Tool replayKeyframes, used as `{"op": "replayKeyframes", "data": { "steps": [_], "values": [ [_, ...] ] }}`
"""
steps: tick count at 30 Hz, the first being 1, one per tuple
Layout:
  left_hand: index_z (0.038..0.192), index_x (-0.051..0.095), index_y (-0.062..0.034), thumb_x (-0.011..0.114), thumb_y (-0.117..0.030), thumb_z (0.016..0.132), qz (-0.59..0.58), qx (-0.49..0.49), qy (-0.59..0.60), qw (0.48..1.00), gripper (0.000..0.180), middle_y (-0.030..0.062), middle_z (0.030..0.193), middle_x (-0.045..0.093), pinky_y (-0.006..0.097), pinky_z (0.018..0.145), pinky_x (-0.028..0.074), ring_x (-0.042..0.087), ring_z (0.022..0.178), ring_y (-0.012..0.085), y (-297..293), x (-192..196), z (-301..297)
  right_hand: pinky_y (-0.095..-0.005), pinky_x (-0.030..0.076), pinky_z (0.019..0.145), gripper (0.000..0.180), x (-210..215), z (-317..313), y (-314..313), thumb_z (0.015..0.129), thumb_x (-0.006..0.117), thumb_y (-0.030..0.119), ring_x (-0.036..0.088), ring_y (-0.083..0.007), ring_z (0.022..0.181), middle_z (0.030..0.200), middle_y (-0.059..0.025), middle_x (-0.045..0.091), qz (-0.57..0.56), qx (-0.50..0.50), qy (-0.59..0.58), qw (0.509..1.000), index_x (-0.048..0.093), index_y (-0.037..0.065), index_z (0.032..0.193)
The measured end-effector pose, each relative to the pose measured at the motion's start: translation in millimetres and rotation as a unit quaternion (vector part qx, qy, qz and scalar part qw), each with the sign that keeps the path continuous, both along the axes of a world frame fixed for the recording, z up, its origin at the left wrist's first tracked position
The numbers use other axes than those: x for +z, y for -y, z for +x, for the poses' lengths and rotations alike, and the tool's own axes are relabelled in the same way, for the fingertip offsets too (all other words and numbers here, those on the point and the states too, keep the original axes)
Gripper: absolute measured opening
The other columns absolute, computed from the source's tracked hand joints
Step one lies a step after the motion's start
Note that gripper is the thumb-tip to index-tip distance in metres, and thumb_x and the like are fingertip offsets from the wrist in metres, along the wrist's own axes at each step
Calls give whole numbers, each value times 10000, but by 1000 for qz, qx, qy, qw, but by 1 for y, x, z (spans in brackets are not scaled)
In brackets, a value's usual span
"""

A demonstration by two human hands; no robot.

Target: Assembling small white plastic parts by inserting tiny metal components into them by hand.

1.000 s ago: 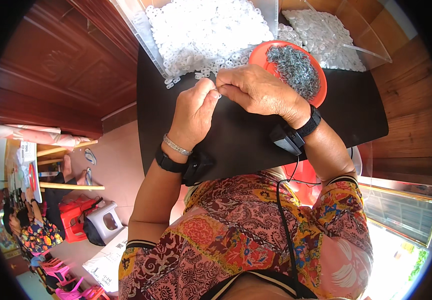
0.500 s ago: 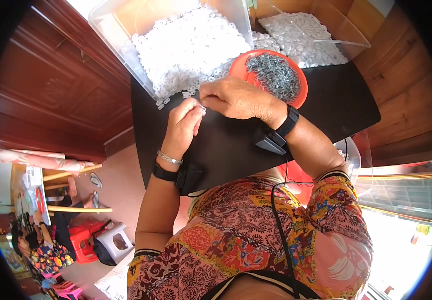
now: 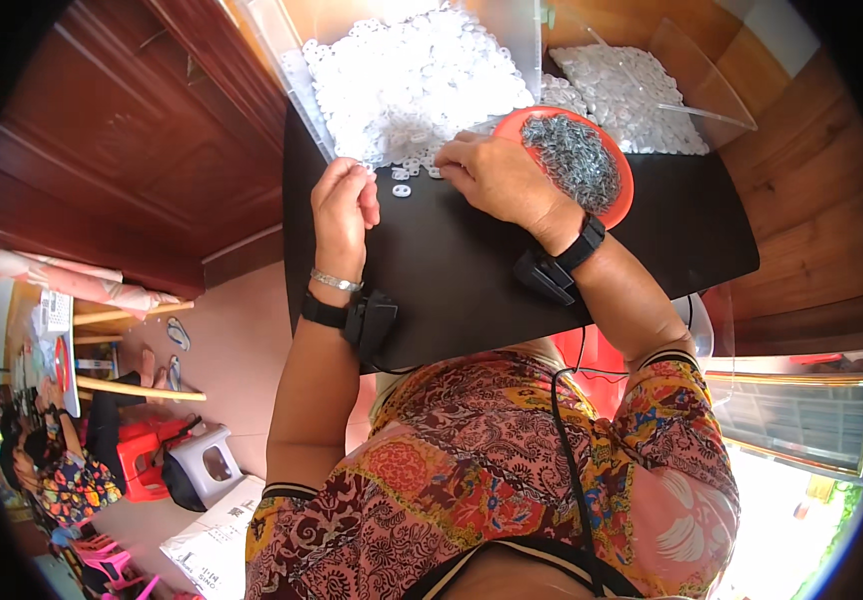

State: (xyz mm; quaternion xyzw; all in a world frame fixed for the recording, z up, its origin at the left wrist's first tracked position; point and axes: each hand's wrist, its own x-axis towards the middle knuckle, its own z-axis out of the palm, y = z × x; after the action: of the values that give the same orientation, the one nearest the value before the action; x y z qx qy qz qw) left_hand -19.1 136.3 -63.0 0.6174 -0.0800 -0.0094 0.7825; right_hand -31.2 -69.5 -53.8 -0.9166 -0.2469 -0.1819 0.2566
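My left hand (image 3: 345,205) is closed in a pinch above the black tabletop (image 3: 432,280), with a bit of white showing at its fingertips, apparently a small plastic piece. Farther right, the fingers of my right hand (image 3: 507,185) are curled at the front edge of a heap of small white plastic pieces (image 3: 412,85); what they hold is hidden. Between the hands a loose white two-holed piece (image 3: 402,190) lies on the table. Beside my right hand is a red dish (image 3: 625,195) piled with thin grey metal pieces (image 3: 577,160), like screws or pins.
The white heap spills from a clear plastic bin (image 3: 297,75). Behind the dish, another clear container (image 3: 702,85) holds flat whitish pieces (image 3: 627,90). A black cable (image 3: 562,430) hangs down my front. At far left a person (image 3: 72,475) sits near stools (image 3: 202,465).
My hands, close together before over a white piece, have moved apart. The right hand is now at the heap's edge, and a loose white piece shows between them. The whole view has shifted slightly.
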Motion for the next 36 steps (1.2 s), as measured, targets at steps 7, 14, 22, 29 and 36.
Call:
{"op": "replayKeyframes", "data": {
  "steps": [7, 14, 22, 29, 36],
  "values": [
    [726, 513, -45, 510, -145, 852, -39, 12, 20, 999, 161, 0, 564, 445, 217, 400, 316, 400, 434, 87, -3, 2, -2, -414, 482, 730, 114, 1, 3, -21, 802, 592, 106, 600, -343, 813, 851, -135, 614, -57, 41, -18, 997, 629, 23, 870],
    [767, 517, -54, 500, -131, 864, -57, 9, 29, 998, 126, -7, 560, 457, 204, 391, 297, 395, 418, 77, -1, -2, 0, -430, 491, 732, 151, -6, 19, -56, 789, 605, 155, 605, -353, 805, 842, -157, 614, -140, 37, -48, 988, 621, 38, 883],
    [738, 517, -65, 502, -137, 861, -45, 10, 20, 999, 144, -12, 554, 454, 204, 389, 296, 394, 417, 73, 0, -3, 0, -451, 491, 726, 131, -3, 22, -55, 793, 560, 125, 613, -373, 791, 811, -193, 633, -230, 23, -110, 967, 587, -3, 807],
    [738, 516, -66, 491, -140, 861, -21, -2, 7, 1000, 146, -11, 555, 450, 207, 394, 296, 394, 420, 78, 3, -2, -4, -360, 498, 649, 183, -6, 15, -32, 822, 589, 123, 617, -247, 703, 764, -123, 623, 16, 45, -113, 992, 583, -18, 939],
    [775, 528, -45, 482, -140, 877, -45, -22, -3, 999, 146, -1, 585, 464, 203, 406, 312, 401, 437, 75, 6, -1, -11, -212, 470, 644, 185, 8, 12, -17, 904, 578, 118, 560, -67, 709, 849, 4, 621, 431, 164, -387, 798, 595, 50, 1075]
  ]
}}
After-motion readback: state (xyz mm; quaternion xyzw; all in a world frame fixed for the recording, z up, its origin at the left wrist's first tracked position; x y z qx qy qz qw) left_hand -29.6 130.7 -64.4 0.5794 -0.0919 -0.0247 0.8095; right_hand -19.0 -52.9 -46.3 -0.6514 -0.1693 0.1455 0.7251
